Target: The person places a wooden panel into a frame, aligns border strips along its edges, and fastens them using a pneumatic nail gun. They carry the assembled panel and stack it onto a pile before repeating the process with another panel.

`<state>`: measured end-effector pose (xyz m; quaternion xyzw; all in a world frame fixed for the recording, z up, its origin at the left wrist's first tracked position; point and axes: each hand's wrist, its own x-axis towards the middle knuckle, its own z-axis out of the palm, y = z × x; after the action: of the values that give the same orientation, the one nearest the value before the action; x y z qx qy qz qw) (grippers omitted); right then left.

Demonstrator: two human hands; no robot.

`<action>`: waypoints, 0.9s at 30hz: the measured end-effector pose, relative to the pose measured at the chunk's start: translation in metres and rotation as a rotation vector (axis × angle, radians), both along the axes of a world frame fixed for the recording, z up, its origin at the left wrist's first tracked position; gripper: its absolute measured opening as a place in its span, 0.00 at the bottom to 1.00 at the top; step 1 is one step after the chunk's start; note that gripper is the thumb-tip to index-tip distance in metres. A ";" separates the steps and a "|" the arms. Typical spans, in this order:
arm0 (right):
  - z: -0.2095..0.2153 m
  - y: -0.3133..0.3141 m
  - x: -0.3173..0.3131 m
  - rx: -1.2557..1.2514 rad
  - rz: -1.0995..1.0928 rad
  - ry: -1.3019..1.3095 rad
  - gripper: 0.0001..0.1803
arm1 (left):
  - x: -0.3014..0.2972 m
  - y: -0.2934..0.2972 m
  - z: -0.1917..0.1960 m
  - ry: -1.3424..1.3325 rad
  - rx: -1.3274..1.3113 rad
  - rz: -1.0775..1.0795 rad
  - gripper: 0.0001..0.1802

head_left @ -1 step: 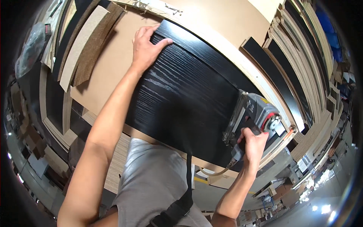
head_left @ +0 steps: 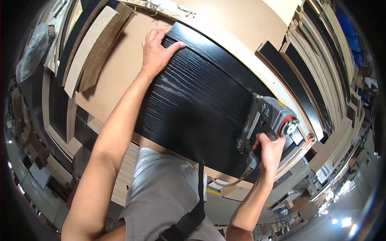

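A wide black wood-grain panel (head_left: 209, 104) lies before me, with a narrower black board (head_left: 217, 50) along its far edge. My left hand (head_left: 156, 52) grips the far left corner where they meet, its thumb on top and the fingers partly hidden over the edge. Closed around the handle of a grey air nail gun (head_left: 275, 114) is my right hand (head_left: 271, 152). The tool is over the right part of the panel, its nose near the seam with the far board; whether it touches cannot be seen. An air hose (head_left: 231, 184) trails from its handle.
Beneath the panel is a tan worktop (head_left: 108, 76) with a pale wooden rail (head_left: 263, 72) along its far side. Board strips (head_left: 92, 48) lie at the left, and stacked boards (head_left: 311, 60) stand at the right. An orange-tipped object (head_left: 309, 139) sits by the rail.
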<state>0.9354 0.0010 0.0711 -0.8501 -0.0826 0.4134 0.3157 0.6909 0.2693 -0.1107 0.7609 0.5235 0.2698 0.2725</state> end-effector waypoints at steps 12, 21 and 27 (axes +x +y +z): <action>-0.003 0.073 -0.023 -0.028 0.136 0.021 0.10 | -0.002 -0.002 0.008 0.054 0.005 0.016 0.35; 0.004 0.093 -0.032 -0.064 0.185 -0.007 0.13 | -0.002 -0.001 0.008 0.065 -0.029 0.000 0.38; 0.009 0.103 -0.041 -0.134 0.199 -0.094 0.07 | 0.000 -0.002 0.008 0.033 -0.048 0.004 0.38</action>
<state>0.8945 0.1037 0.0799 -0.8754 -0.1534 0.4069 0.2112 0.6914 0.2677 -0.1029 0.7574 0.5357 0.2451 0.2815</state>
